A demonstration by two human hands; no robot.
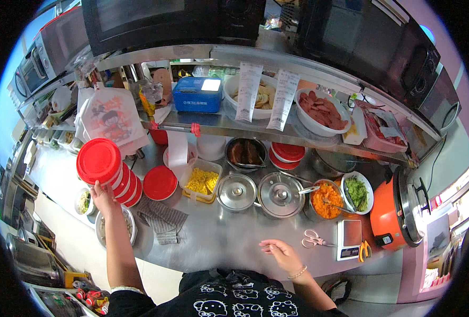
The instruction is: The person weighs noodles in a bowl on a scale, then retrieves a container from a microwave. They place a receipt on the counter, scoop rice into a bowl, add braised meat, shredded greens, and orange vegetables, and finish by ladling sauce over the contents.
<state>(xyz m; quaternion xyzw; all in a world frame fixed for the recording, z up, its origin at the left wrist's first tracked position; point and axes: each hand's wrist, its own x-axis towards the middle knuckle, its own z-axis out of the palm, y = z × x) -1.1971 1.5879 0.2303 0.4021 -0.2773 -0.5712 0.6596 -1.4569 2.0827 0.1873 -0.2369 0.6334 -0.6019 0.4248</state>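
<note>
At the left, my left hand (104, 199) grips the near edge of the top red-lidded tub (99, 161), at the upper end of a leaning stack of red-lidded tubs (130, 190). Whether this tub is lifted off the stack I cannot tell. A bowl (130, 232) sits partly hidden under my left forearm. My right hand (281, 254) is open and holds nothing, its fingers stretched to the left over the counter's front edge. Scissors (314, 239) and a digital scale (348, 240) lie to its right. Another red-lidded tub (160, 183) stands beside the stack.
A striped cloth (163, 217), a box of yellow corn (201, 180), two lidded steel pots (281, 194), chopped carrot (326, 201), chopped greens (356, 194) and an orange rice cooker (396, 211) line the counter. Above hangs a steel shelf with a blue printer (198, 95) and bowls of sliced food (322, 110).
</note>
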